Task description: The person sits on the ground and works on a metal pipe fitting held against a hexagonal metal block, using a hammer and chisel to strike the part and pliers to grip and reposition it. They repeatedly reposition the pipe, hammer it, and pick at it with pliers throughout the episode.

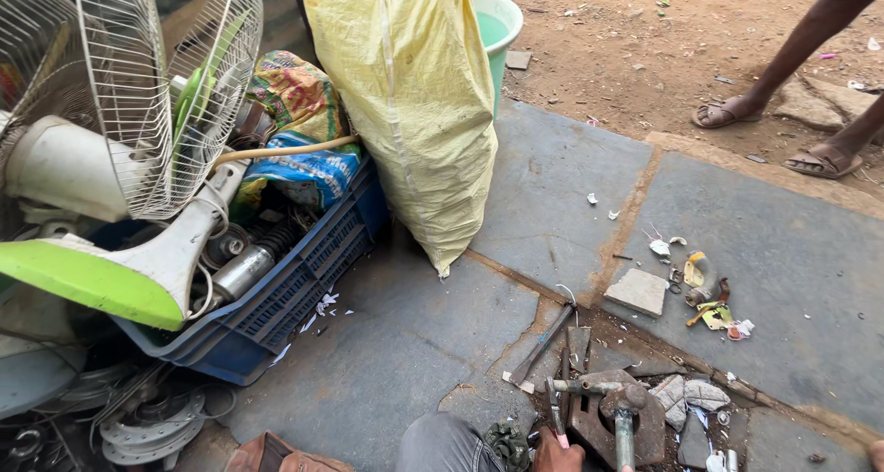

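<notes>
My left hand [558, 455] shows only partly at the bottom edge, its fingers closed around a thin metal rod [553, 407] that points up and away. Just right of it a hammer [625, 406] rests its head on a rusty metal block [603, 417]; its handle runs down out of frame. My right hand is not visible. My knee in grey trousers [442, 444] is beside my left hand. A long flat metal bar [543, 343] lies on the stone slabs ahead.
Broken plastic and metal scraps [704, 292] lie to the right. A blue crate [276, 315] holds fan parts and wire fan guards [138, 85] at left. A yellow sack [414, 104] leans behind it, near a green bucket [502, 21]. Another person's sandalled feet [727, 113] stand at top right.
</notes>
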